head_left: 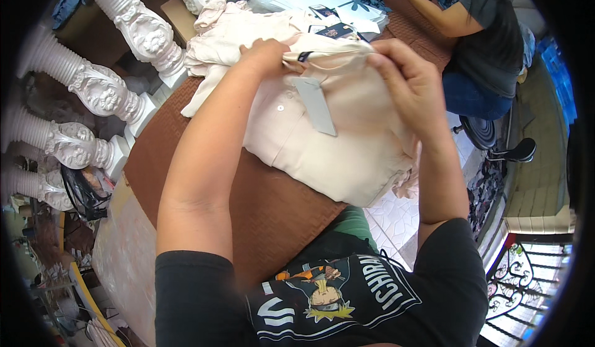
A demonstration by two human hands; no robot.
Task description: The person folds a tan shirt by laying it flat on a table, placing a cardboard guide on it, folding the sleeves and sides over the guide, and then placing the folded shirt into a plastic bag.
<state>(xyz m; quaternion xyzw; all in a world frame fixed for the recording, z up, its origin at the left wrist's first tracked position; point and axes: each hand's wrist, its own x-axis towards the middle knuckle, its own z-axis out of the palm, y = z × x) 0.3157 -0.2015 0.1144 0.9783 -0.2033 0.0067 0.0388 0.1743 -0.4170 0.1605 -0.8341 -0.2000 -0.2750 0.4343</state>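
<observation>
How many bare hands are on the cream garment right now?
2 on the cream garment: the left hand at the left of its neckline, the right hand pinching the right side.

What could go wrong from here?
1. Slipping: the cream garment extends past the edge of the brown table, so it could slide off if the left hand and right hand let go of its neckline.
2. Snagging: the pale tag hangs loose over the front and might catch or get creased.
</observation>
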